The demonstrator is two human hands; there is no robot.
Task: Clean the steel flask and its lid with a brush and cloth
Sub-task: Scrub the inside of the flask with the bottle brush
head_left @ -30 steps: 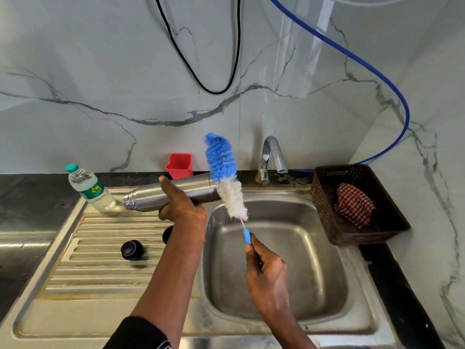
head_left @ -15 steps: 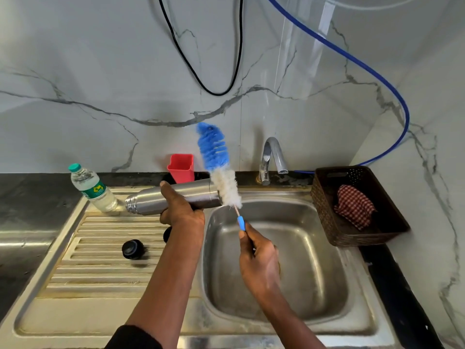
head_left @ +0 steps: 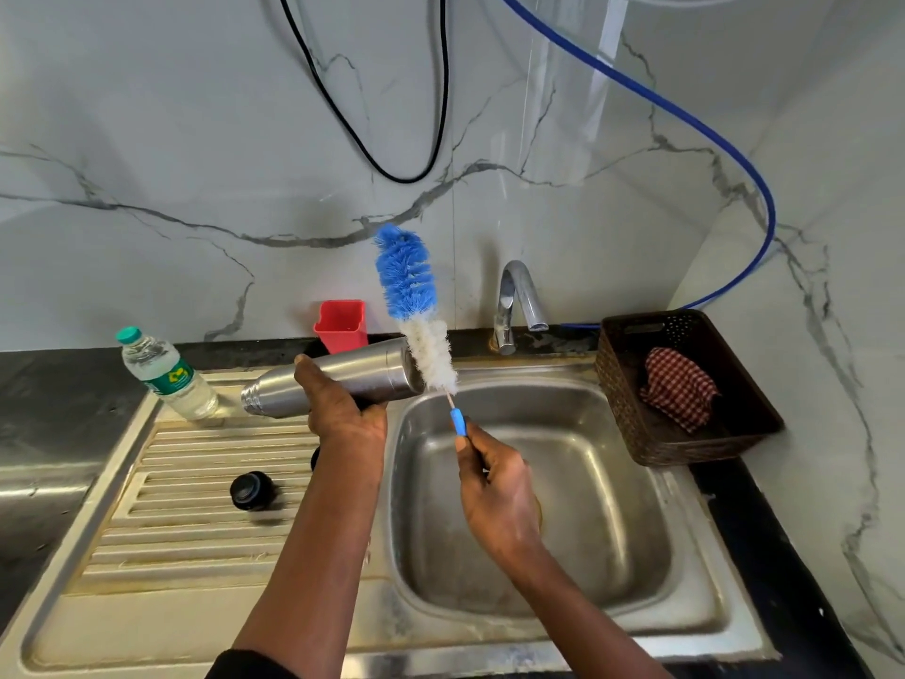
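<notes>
We found the left hand (head_left: 345, 416) gripping the steel flask (head_left: 338, 382) level over the edge of the sink (head_left: 538, 373), and the right hand (head_left: 494, 487) holding the bottle brush (head_left: 416, 306) against its base. The lid (head_left: 251, 491) and checked cloth (head_left: 678, 387) lay aside, seemingly untouched. We judged the work early.

The left grip (head_left: 345, 414) is covering the middle of the flask (head_left: 367, 372), and its wrist is hiding most of a small black thing (head_left: 315, 458) at centre frame. The right grip (head_left: 494, 487) is enclosing the brush (head_left: 409, 281) handle's lower end. The black cable (head_left: 444, 90) and blue hose (head_left: 773, 218) are running off the top edge. The bottle (head_left: 166, 374) label is showing print too small to read.
</notes>
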